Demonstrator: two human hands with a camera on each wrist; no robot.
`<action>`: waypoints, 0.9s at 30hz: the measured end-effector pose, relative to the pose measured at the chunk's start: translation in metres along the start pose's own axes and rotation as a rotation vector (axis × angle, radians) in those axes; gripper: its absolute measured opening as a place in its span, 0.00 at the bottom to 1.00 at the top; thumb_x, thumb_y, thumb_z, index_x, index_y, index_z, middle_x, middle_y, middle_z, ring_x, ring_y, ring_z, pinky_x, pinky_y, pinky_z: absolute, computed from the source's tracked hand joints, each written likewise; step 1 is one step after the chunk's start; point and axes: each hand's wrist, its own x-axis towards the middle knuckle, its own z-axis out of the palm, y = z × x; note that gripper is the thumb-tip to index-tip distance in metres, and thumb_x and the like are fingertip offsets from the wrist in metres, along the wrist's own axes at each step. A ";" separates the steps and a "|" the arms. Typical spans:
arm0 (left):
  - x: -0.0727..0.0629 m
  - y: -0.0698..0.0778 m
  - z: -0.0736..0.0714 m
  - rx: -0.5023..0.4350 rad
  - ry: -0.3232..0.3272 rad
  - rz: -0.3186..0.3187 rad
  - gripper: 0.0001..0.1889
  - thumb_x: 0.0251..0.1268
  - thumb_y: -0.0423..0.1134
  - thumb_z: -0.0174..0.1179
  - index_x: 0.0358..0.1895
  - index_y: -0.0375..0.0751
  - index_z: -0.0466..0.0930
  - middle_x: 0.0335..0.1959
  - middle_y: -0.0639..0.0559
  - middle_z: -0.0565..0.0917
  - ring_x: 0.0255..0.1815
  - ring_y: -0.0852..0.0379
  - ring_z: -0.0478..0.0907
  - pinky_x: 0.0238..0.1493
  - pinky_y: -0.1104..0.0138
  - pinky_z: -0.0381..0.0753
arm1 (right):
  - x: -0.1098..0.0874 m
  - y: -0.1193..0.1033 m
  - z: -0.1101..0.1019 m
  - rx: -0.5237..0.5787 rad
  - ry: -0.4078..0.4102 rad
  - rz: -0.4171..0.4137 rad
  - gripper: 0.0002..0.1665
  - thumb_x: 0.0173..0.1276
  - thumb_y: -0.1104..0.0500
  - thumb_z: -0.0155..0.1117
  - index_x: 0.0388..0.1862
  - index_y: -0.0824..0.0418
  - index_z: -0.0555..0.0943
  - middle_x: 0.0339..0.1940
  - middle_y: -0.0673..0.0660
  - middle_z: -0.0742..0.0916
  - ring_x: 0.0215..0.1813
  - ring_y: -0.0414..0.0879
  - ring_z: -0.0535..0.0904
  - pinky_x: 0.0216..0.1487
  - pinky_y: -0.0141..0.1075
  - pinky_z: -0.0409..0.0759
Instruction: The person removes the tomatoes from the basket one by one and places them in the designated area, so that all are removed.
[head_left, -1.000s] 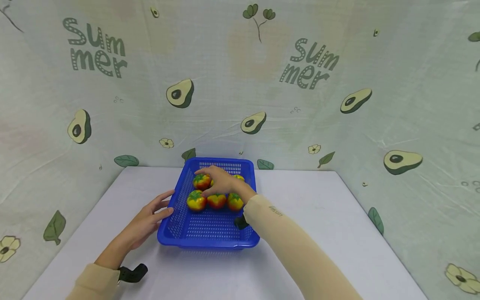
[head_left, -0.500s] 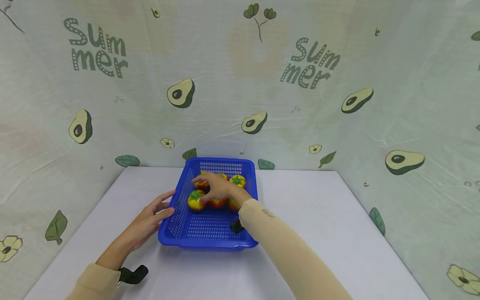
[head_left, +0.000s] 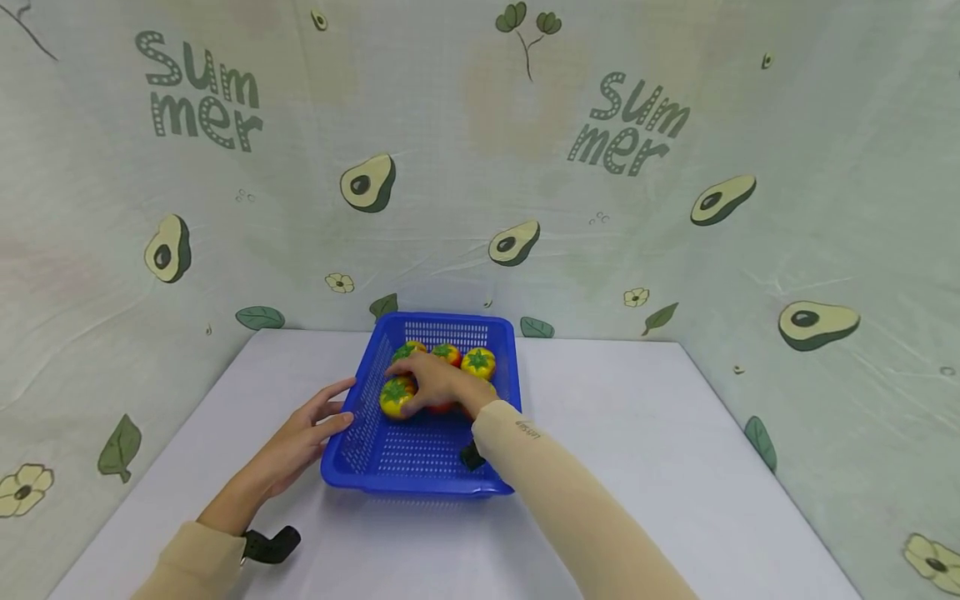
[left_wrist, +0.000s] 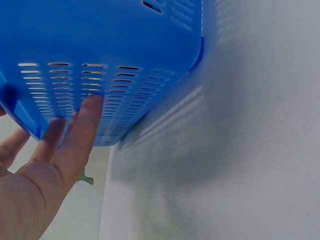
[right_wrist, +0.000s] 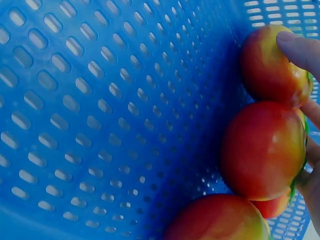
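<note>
My left hand (head_left: 300, 437) rests its fairly straight fingers against the outer left wall of a blue plastic basket (head_left: 420, 485). In the left wrist view a fingertip (left_wrist: 92, 102) touches the slotted wall. My right hand (head_left: 438, 382) is inside the basket, curled round the front-left red-and-yellow fruit (head_left: 396, 400), which has a green leafy top. In the right wrist view the thumb (right_wrist: 300, 50) lies on that fruit and the other fingers reach along its far side. Several similar fruits stand close by, including a back-right one (head_left: 478, 362); the hand partly hides the front row.
The basket stands on a white table (head_left: 600, 417). Behind it hangs a pale cloth (head_left: 450, 125) printed with avocados, leaves and lettering. Bare basket floor (head_left: 420, 454) shows in front of the fruits. A dark wrist strap (head_left: 272, 546) is on the left wrist.
My right hand has come lower and closer round the front-left fruit, uncovering the back row. The left hand stays at the basket wall. The head view has shifted slightly.
</note>
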 end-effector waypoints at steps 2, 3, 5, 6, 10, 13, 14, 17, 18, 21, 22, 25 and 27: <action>0.000 0.001 0.000 0.000 0.000 0.000 0.39 0.83 0.50 0.56 0.88 0.55 0.48 0.79 0.30 0.61 0.75 0.30 0.69 0.70 0.35 0.74 | 0.000 0.000 0.002 -0.018 0.001 0.002 0.41 0.66 0.51 0.81 0.76 0.51 0.77 0.72 0.51 0.82 0.70 0.47 0.77 0.77 0.44 0.73; 0.000 0.001 0.000 0.000 -0.001 0.000 0.39 0.83 0.50 0.56 0.88 0.55 0.48 0.79 0.30 0.61 0.75 0.30 0.69 0.70 0.35 0.73 | 0.001 -0.001 0.003 -0.026 0.002 0.007 0.41 0.66 0.51 0.81 0.76 0.51 0.77 0.72 0.50 0.82 0.70 0.47 0.77 0.77 0.44 0.73; 0.001 0.001 0.000 0.000 -0.002 0.002 0.39 0.83 0.50 0.56 0.88 0.55 0.48 0.79 0.30 0.61 0.75 0.30 0.69 0.70 0.35 0.73 | 0.001 -0.001 0.004 -0.038 0.004 0.015 0.41 0.65 0.52 0.82 0.76 0.50 0.77 0.73 0.50 0.81 0.71 0.47 0.77 0.77 0.45 0.73; 0.001 0.002 0.000 0.000 -0.002 0.002 0.39 0.83 0.50 0.56 0.88 0.55 0.48 0.79 0.30 0.61 0.75 0.30 0.69 0.70 0.34 0.73 | 0.001 -0.001 0.004 -0.045 0.004 0.019 0.41 0.65 0.52 0.82 0.76 0.50 0.77 0.73 0.50 0.81 0.72 0.48 0.77 0.77 0.46 0.73; 0.001 0.003 0.000 0.005 -0.002 0.003 0.39 0.83 0.50 0.57 0.88 0.54 0.47 0.79 0.29 0.61 0.75 0.29 0.69 0.70 0.35 0.73 | 0.001 -0.001 0.005 -0.059 0.004 0.031 0.41 0.65 0.51 0.82 0.76 0.49 0.78 0.74 0.51 0.81 0.72 0.49 0.76 0.78 0.47 0.72; 0.001 0.002 0.000 0.005 -0.002 0.002 0.39 0.83 0.50 0.57 0.88 0.55 0.47 0.79 0.29 0.61 0.75 0.29 0.69 0.70 0.36 0.74 | 0.001 -0.001 0.006 -0.061 0.003 0.027 0.40 0.65 0.51 0.82 0.76 0.49 0.78 0.73 0.50 0.81 0.72 0.48 0.76 0.77 0.46 0.73; 0.001 0.002 0.000 0.003 -0.003 0.001 0.39 0.83 0.50 0.57 0.88 0.55 0.48 0.79 0.29 0.60 0.75 0.29 0.69 0.70 0.36 0.74 | 0.001 -0.001 0.005 -0.061 0.003 0.023 0.40 0.65 0.51 0.82 0.75 0.49 0.78 0.73 0.50 0.81 0.71 0.48 0.77 0.77 0.46 0.73; 0.001 0.001 0.000 -0.001 -0.005 0.001 0.39 0.83 0.50 0.57 0.88 0.55 0.48 0.79 0.30 0.60 0.75 0.30 0.69 0.70 0.36 0.74 | 0.001 -0.002 0.004 -0.055 0.003 0.008 0.40 0.65 0.52 0.82 0.75 0.49 0.78 0.72 0.50 0.82 0.70 0.47 0.77 0.76 0.45 0.74; 0.001 0.001 0.000 -0.001 -0.005 0.001 0.39 0.83 0.50 0.57 0.88 0.55 0.47 0.80 0.30 0.60 0.75 0.30 0.69 0.70 0.36 0.74 | 0.001 -0.002 0.003 -0.053 0.004 -0.001 0.40 0.65 0.52 0.82 0.75 0.50 0.78 0.71 0.50 0.82 0.69 0.47 0.78 0.76 0.44 0.74; 0.000 0.001 0.000 -0.001 -0.005 -0.001 0.39 0.83 0.50 0.57 0.88 0.55 0.47 0.80 0.30 0.60 0.75 0.30 0.70 0.70 0.36 0.74 | 0.000 -0.005 -0.002 -0.054 0.009 -0.023 0.40 0.65 0.52 0.82 0.75 0.49 0.78 0.71 0.49 0.82 0.68 0.46 0.77 0.76 0.43 0.74; 0.000 0.000 -0.001 0.001 -0.005 0.000 0.39 0.83 0.50 0.57 0.88 0.55 0.47 0.80 0.30 0.60 0.74 0.31 0.70 0.70 0.36 0.75 | -0.001 -0.006 -0.004 -0.052 0.012 -0.034 0.40 0.65 0.52 0.82 0.75 0.50 0.78 0.70 0.49 0.82 0.68 0.45 0.77 0.75 0.43 0.74; 0.000 0.000 -0.001 0.004 -0.003 -0.001 0.39 0.83 0.50 0.57 0.88 0.55 0.47 0.79 0.30 0.61 0.74 0.31 0.71 0.69 0.37 0.76 | -0.007 -0.012 -0.014 -0.051 0.012 -0.047 0.40 0.66 0.52 0.81 0.75 0.50 0.78 0.70 0.50 0.81 0.68 0.47 0.76 0.75 0.43 0.75; -0.001 0.000 -0.002 0.007 -0.003 -0.004 0.39 0.83 0.50 0.57 0.88 0.55 0.47 0.79 0.30 0.60 0.75 0.29 0.69 0.69 0.36 0.75 | -0.011 -0.016 -0.021 -0.055 0.013 -0.057 0.39 0.66 0.52 0.81 0.75 0.50 0.78 0.71 0.51 0.80 0.69 0.47 0.75 0.75 0.44 0.75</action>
